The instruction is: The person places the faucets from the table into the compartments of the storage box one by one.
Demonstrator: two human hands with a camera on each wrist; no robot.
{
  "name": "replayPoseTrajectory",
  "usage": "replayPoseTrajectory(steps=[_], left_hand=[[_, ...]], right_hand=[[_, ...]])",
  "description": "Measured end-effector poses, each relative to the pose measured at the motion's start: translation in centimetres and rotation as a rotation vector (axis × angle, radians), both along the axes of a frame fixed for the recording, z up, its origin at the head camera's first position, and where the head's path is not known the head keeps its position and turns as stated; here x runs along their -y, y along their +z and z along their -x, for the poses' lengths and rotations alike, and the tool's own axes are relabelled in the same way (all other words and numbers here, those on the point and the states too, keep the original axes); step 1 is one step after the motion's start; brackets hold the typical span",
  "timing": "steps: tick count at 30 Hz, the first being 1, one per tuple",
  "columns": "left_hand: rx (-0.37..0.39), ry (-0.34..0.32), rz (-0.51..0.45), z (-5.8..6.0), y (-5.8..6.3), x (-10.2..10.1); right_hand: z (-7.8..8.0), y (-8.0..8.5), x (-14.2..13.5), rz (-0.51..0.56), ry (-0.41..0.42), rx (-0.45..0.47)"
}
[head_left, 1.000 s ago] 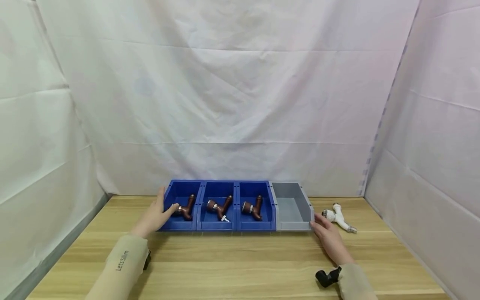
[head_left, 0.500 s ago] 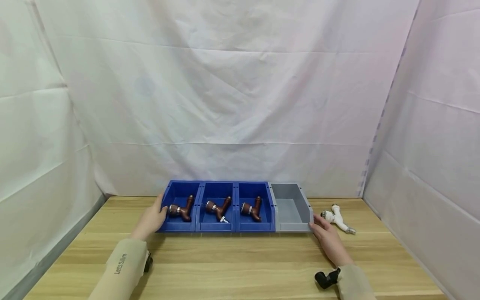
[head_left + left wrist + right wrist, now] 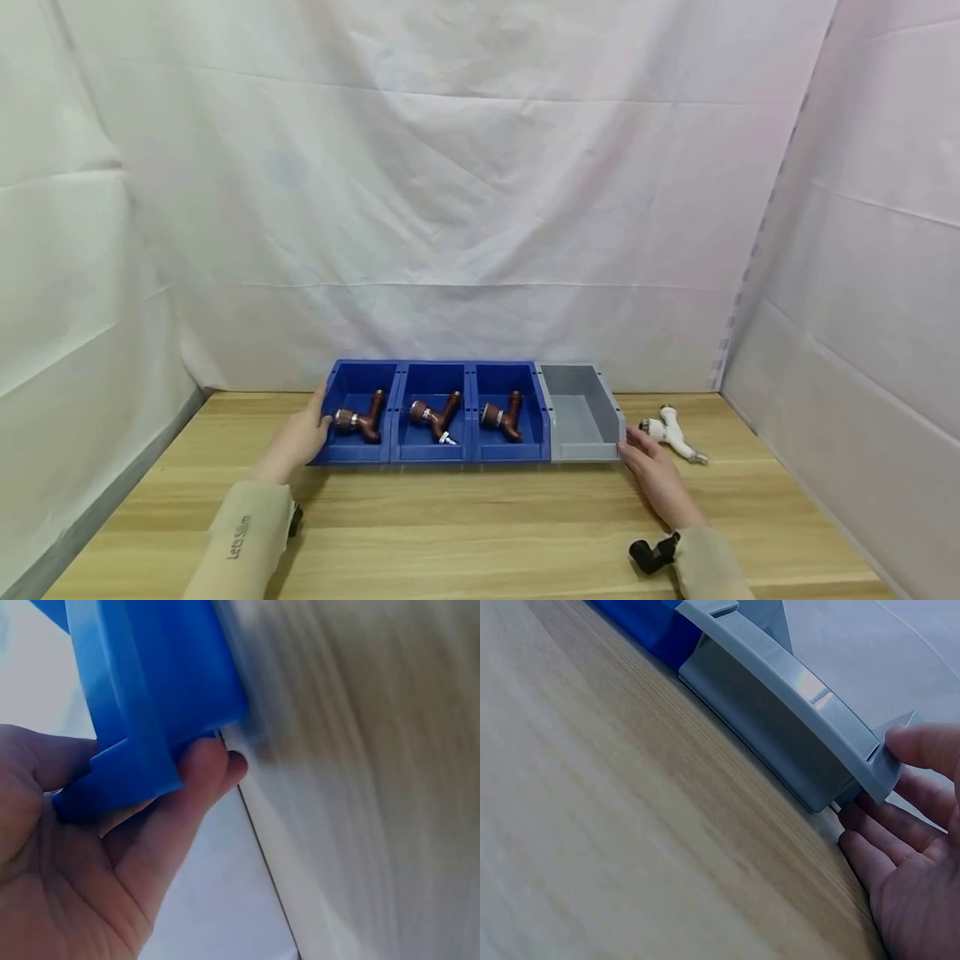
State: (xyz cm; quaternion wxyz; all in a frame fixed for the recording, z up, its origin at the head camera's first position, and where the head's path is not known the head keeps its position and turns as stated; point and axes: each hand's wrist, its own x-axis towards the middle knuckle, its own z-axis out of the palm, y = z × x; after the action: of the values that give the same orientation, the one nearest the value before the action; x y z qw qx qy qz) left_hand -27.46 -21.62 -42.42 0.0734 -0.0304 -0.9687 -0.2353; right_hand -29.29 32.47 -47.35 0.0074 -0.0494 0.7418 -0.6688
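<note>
In the head view, three blue bins and a grey bin stand side by side in a row. My left hand grips the outer side of the leftmost blue bin, thumb at the rim and fingers curled beneath its edge in the left wrist view. At the other end, my right hand holds the grey bin's front corner; the right wrist view has the thumb on top and fingers underneath. Each blue bin contains one brown tap: left, middle and right.
A white tap lies on the wooden table, right of the grey bin and just beyond my right hand. Behind the bins hangs a white cloth, with more cloth along both sides.
My left thumb has drawn back from over the left brown tap to the bin's rim, uncovering the tap's handle. My right hand keeps its hold; the view has shifted slightly.
</note>
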Motion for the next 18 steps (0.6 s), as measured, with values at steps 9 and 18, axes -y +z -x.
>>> replayPoseTrajectory(steps=[9, 18], left_hand=[[0.03, -0.043, 0.035, -0.35, 0.37, 0.36], [0.048, -0.095, 0.018, -0.26, 0.23, 0.81]], right_hand=[[0.05, -0.02, 0.1, 0.042, -0.01, 0.007], [-0.08, 0.1, 0.17, 0.055, -0.007, 0.004]])
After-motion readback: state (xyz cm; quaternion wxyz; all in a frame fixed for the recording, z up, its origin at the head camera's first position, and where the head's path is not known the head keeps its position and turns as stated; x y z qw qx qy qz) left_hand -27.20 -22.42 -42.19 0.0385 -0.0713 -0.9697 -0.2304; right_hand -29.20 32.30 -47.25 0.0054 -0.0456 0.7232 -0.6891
